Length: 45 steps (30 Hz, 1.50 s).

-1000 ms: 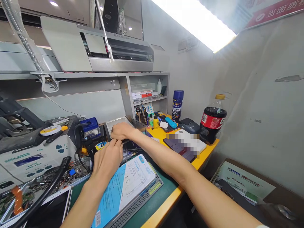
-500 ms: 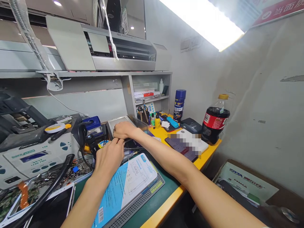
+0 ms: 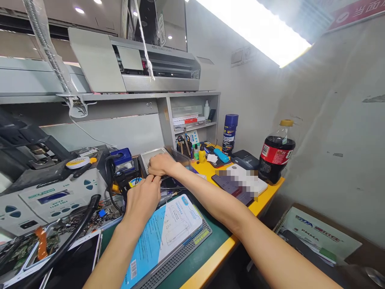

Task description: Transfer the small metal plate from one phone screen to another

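Note:
Both hands reach to the back of the desk, close together. My left hand [image 3: 145,194] is behind the blue and white box, its fingers bent and pressed together; what they hold, if anything, is hidden. My right hand [image 3: 161,164] lies just beyond it, fingers curled downward at the edge of a grey-framed tray [image 3: 146,155]; its fingertips are hidden. Dark flat items and a pen-like tool [image 3: 167,197] lie beside the hands. The blue and white box [image 3: 177,224] rests on a grey perforated mat [image 3: 207,233] in front of them.
A soldering station [image 3: 60,198] and a parts tray [image 3: 112,214] stand left. On the right are a phone [image 3: 225,184], a blue spray can [image 3: 230,134], a small yellow bottle [image 3: 202,155] and a cola bottle [image 3: 275,154]. A shelf [image 3: 192,94] runs behind.
The whole view has shifted slightly, so things appear a little further right. Both hands keep nearly the same place and pose beside the tray.

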Tool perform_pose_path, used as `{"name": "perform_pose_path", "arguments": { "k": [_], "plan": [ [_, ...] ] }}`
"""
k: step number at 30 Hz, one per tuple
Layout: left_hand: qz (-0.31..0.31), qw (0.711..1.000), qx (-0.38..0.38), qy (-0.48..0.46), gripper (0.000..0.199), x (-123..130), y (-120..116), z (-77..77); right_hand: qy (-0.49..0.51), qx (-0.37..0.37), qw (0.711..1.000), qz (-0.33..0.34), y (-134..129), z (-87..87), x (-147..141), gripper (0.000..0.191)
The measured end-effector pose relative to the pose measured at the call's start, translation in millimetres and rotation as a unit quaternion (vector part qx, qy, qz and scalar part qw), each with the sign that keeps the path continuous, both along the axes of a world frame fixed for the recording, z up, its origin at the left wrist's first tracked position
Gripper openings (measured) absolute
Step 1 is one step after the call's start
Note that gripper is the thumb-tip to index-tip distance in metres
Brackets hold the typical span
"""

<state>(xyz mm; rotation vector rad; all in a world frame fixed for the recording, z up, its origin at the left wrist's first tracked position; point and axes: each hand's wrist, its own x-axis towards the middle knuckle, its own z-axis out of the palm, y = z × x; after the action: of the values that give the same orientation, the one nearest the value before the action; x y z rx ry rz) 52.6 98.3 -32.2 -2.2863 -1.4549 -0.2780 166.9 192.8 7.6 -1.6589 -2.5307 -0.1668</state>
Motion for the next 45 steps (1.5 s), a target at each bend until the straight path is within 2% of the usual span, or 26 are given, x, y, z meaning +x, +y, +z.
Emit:
{"name": "perform_pose_path", "arguments": {
  "k": [17, 29, 38, 45],
  "plan": [
    [0.0, 1.0, -0.004, -0.008, 0.026, -0.3, -2.2, 0.3, -0.01, 0.02, 1.0, -0.01, -2.2, -1.9, -0.3, 0.03],
    [-0.002, 1.0, -0.012, -0.028, 0.026, -0.4, -2.3, 0.2, -0.008, 0.004, 1.0, -0.022, -5.7, 2.0, -0.5, 0.031],
    [-0.007, 0.998, -0.028, -0.051, 0.03, -0.4, -5.7, 0.9, -0.007, -0.014, 1.0, -0.027, -1.3, 7.7, 14.6, 0.031],
    [-0.013, 0.997, -0.038, -0.061, 0.031, -2.1, -3.5, -1.4, -0.027, 0.006, 0.999, -0.023, -3.4, 6.8, 19.5, 0.032]
  ]
}}
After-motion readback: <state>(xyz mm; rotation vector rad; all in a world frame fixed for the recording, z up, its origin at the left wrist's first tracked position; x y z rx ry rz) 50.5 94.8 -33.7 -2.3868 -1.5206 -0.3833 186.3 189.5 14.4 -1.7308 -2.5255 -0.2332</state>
